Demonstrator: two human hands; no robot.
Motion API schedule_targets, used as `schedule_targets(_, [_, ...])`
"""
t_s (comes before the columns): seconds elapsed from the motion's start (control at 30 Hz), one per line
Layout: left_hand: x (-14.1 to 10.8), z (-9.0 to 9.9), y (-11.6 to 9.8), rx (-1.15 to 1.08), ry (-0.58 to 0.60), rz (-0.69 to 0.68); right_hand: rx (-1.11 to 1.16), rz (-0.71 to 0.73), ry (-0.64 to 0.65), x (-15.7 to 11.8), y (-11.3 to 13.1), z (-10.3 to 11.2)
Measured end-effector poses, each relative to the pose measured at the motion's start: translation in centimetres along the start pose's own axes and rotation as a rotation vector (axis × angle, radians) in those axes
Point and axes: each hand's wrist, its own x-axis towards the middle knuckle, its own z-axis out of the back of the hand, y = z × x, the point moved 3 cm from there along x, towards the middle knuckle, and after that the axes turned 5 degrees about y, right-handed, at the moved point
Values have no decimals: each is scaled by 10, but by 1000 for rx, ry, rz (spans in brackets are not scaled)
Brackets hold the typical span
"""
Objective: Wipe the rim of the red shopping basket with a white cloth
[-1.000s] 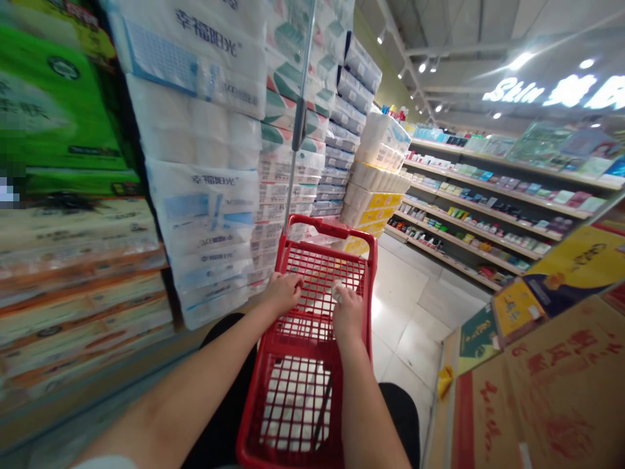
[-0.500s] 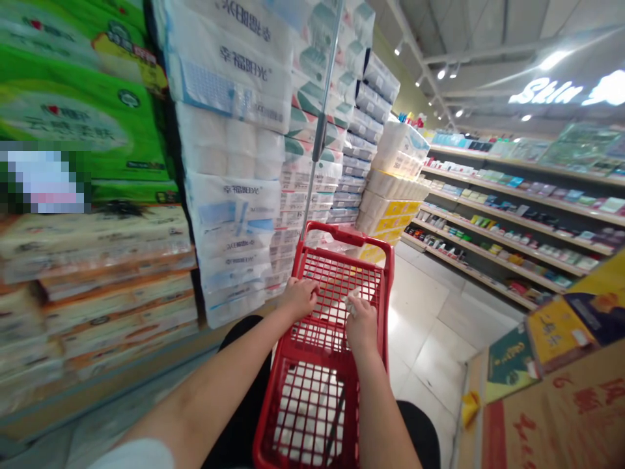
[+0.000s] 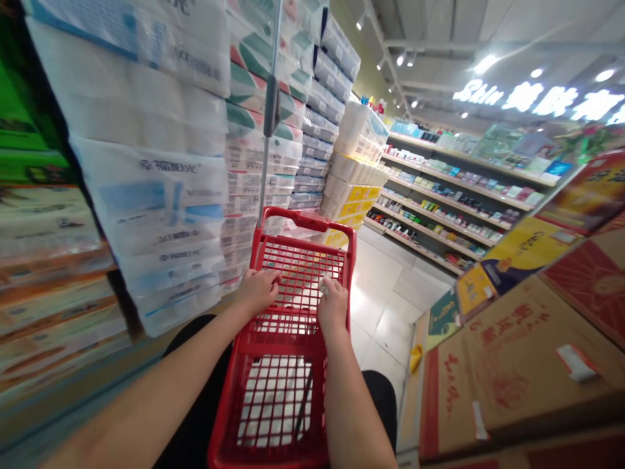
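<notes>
A red plastic shopping basket (image 3: 293, 342) with grid walls fills the lower middle of the head view, between my legs. Over its left side is my left hand (image 3: 260, 290), fingers curled in a loose fist; nothing shows in it, and I cannot tell whether it touches the rim. At the basket's right side, my right hand (image 3: 334, 305) is closed on a small crumpled white tissue (image 3: 325, 284), which pokes out by the thumb. White floor tiles show through the grid. A grey pole (image 3: 271, 107) rises beyond the basket's far left corner.
Stacked packs of toilet paper (image 3: 166, 195) form a wall at the left, with more packs (image 3: 322, 130) behind. Cardboard boxes (image 3: 512, 365) stand close on the right. Tiled floor (image 3: 385, 293) leads to shelves (image 3: 439, 195) of small goods.
The view has turned right, so the packs, basket and hands sit further left, and more boxes show at right. Both hands keep much the same pose over the basket.
</notes>
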Motion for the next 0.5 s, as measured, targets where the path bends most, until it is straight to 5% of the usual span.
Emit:
schedule_targets(0.13, [1, -2, 0, 36, -21, -27, 41, 112, 109, 9, 1, -5])
schedule_targets(0.33, [1, 1, -2, 60, 2, -34, -3, -18, -33, 41, -20, 4])
schedule_targets(0.5, [2, 3, -4, 88, 5, -35, -38, 105, 213, 43, -6, 7])
